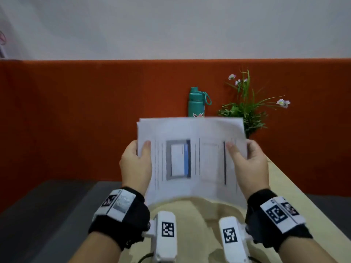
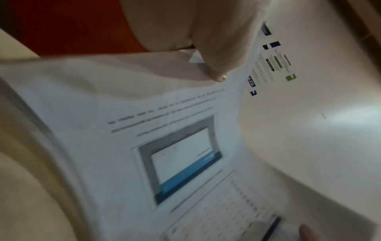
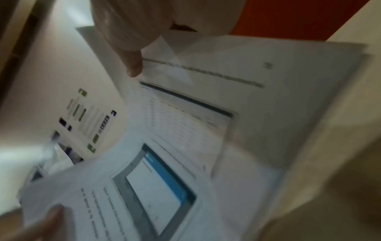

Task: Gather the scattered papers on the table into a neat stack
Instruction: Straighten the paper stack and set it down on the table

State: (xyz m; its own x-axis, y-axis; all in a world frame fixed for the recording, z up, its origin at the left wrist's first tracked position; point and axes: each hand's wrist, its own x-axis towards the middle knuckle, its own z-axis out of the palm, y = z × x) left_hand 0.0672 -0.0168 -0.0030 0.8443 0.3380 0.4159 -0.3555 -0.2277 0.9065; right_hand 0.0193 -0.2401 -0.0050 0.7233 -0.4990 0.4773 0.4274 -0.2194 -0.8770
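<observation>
A stack of white printed papers [image 1: 190, 158] is held up in front of me, its top sheet showing a grey-framed screenshot. My left hand [image 1: 135, 164] grips the stack's left edge with the thumb on the front. My right hand [image 1: 247, 164] grips the right edge the same way. The sheets' top edges are nearly flush. In the left wrist view the papers [image 2: 144, 146] curve away under my left thumb [image 2: 206, 48]. The right wrist view shows the papers [image 3: 206, 146] below my right thumb [image 3: 132, 53]. The fingers behind the stack are hidden.
A beige table [image 1: 284, 186] runs below and to the right of the papers. A teal water bottle [image 1: 196, 102] and a green plant [image 1: 247, 107] with small flowers stand behind the stack, against an orange partition [image 1: 76, 120]. Dark grey floor lies at the left.
</observation>
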